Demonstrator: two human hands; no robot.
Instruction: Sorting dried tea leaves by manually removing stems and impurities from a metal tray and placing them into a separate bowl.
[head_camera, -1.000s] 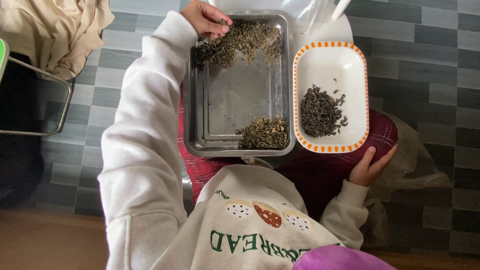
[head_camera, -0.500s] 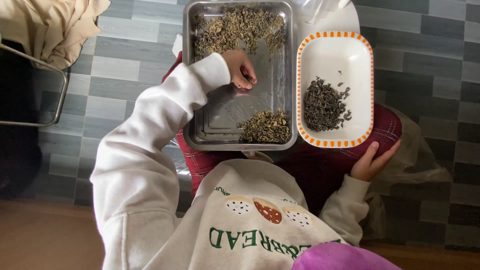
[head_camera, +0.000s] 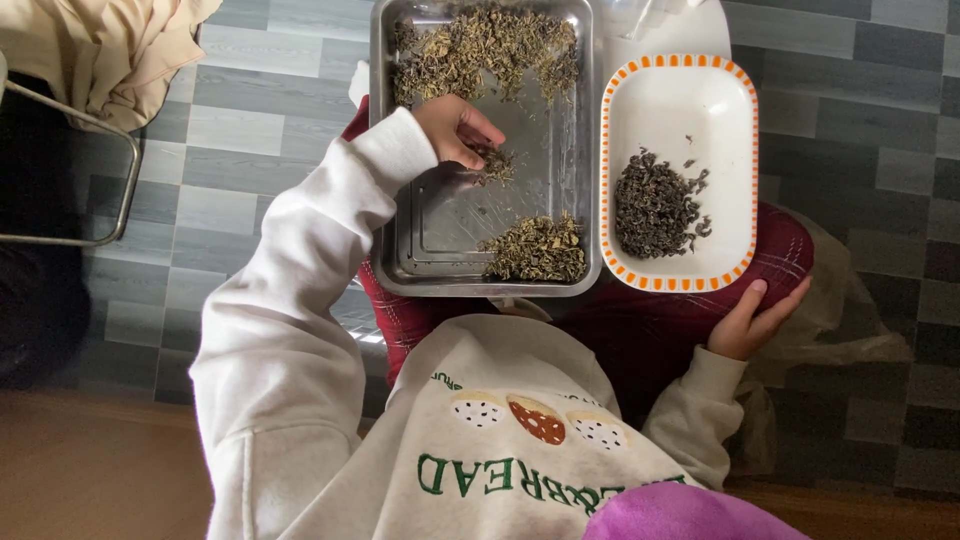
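Grey plank-patterned flooring (head_camera: 250, 110) runs under everything, with a strip of brown wood nearest the camera at the bottom edge. Closest in, the person's cream sweatshirt fills the lower middle, above a lap in dark red checked cloth (head_camera: 640, 330). At the lap's right side the right hand (head_camera: 752, 322) lies loosely curled on the thigh, fingers slack and gripping nothing, just below the rim of a white oval dish with an orange dashed border (head_camera: 680, 100). 1 dark heap of sorted dried leaves (head_camera: 658, 205) sits in that dish.

Beside the dish, touching it or nearly so, stands a rectangular steel tray (head_camera: 455, 215). At its near right corner lies a small pile of greenish dried leaves (head_camera: 537, 250). Further in, over the tray's bare middle, the left hand (head_camera: 457, 131) has its fingertips pinched together on a little clump of leaves (head_camera: 496, 163), which rests on or just above the metal; I cannot tell which. At the tray's far end spreads the large loose heap (head_camera: 485, 52). Off to the far left, beige fabric (head_camera: 110, 50) drapes over a metal chair frame (head_camera: 100, 180).
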